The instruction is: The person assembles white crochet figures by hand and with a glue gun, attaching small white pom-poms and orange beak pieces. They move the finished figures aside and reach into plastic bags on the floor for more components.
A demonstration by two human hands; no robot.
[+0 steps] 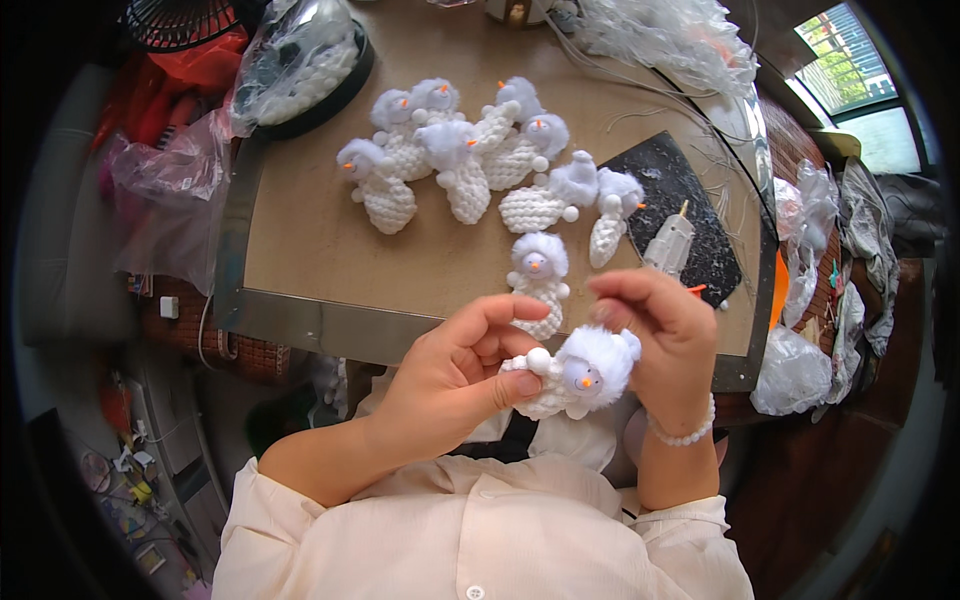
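Note:
My left hand [457, 379] grips a small white knitted snowman doll [551, 394] by its body, thumb in front. The doll has a fluffy white hood, an orange nose and a white ball at its side. Beside the hood is my right hand [660, 330], its fingers curled and thumb near the index finger; whether a fine thread lies between them I cannot tell. Just beyond my hands, a similar snowman doll [538, 259] lies on the table [315, 262]. Several more snowman dolls [465, 199] lie grouped farther back. A glue gun [670, 244] rests at the right.
Under the glue gun is a dark, speckled board [720, 262]. A round tray of white balls [322, 90], partly covered by plastic, stands at the back left. Plastic bags [667, 37] and loose cords occupy the back right. A clear bag [169, 187] hangs by the left edge.

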